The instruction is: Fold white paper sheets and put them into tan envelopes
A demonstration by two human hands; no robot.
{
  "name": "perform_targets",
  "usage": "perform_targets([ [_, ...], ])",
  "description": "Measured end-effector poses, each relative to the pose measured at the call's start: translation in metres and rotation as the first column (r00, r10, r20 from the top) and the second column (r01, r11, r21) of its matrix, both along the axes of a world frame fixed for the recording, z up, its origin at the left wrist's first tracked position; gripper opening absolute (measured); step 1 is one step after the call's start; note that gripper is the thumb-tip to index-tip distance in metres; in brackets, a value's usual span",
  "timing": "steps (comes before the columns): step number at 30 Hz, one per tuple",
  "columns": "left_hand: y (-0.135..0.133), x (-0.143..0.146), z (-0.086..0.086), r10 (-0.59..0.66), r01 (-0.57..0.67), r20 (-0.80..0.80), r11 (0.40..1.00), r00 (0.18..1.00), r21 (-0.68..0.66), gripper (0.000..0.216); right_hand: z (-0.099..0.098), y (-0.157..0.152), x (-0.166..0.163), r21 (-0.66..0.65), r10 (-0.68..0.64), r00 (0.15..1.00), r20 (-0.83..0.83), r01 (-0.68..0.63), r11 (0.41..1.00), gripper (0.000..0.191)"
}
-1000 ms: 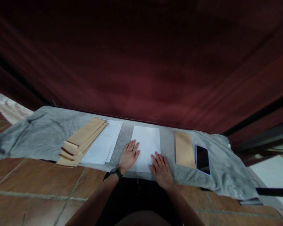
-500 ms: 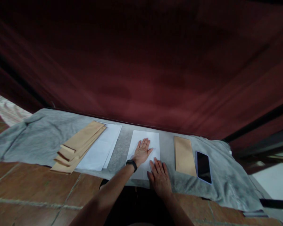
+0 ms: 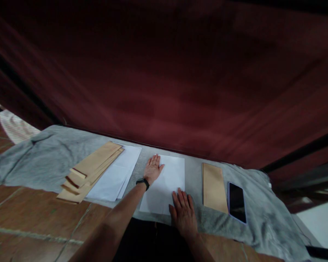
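Observation:
A white sheet of paper (image 3: 165,187) lies flat on a grey cloth (image 3: 43,160) in front of me. My left hand (image 3: 153,168), with a black band on its wrist, lies flat and open on the sheet's far left corner. My right hand (image 3: 183,213) rests flat and open on the sheet's near right corner, fingers spread. Neither hand holds anything.
A fanned stack of brown envelopes (image 3: 90,171) lies on more white sheets (image 3: 116,174) to the left. One brown envelope (image 3: 213,187) and a dark phone (image 3: 237,202) lie to the right. A dark red curtain (image 3: 164,80) hangs behind. Brown floor tiles (image 3: 30,225) are near me.
My left hand slid from the sheet's near left edge up to its far left corner. My right hand stayed at the near right corner.

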State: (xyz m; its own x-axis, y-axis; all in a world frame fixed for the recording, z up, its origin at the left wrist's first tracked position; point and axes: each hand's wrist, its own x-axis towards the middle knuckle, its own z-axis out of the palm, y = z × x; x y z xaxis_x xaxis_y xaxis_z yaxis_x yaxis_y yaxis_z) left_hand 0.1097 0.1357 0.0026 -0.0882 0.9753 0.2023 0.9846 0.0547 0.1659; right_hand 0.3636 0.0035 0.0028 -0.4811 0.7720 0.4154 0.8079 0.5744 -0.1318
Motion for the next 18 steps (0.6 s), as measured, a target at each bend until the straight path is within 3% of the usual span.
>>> perform_targets([
  [4,-0.011,-0.003,0.004,0.064,-0.064,0.019,0.998,0.998,0.01,0.061,0.002,-0.001,0.0,-0.019,0.006,1.0,0.004,-0.006,1.0,0.051],
  [7,-0.039,0.011,0.007,0.076,-0.079,0.049,0.996,0.996,0.048,0.063,0.003,0.0,0.0,-0.036,0.001,1.0,0.008,-0.001,0.999,0.05],
  [13,-0.129,0.049,-0.001,-0.305,0.303,0.024,0.952,0.952,0.042,0.058,-0.004,0.003,0.002,-0.033,0.036,0.999,0.033,-0.035,0.999,0.051],
  [18,-0.173,0.044,-0.003,-0.353,0.354,-0.022,0.935,0.935,0.003,0.056,-0.006,0.003,0.006,-0.045,0.055,0.997,0.058,-0.052,0.998,0.053],
])
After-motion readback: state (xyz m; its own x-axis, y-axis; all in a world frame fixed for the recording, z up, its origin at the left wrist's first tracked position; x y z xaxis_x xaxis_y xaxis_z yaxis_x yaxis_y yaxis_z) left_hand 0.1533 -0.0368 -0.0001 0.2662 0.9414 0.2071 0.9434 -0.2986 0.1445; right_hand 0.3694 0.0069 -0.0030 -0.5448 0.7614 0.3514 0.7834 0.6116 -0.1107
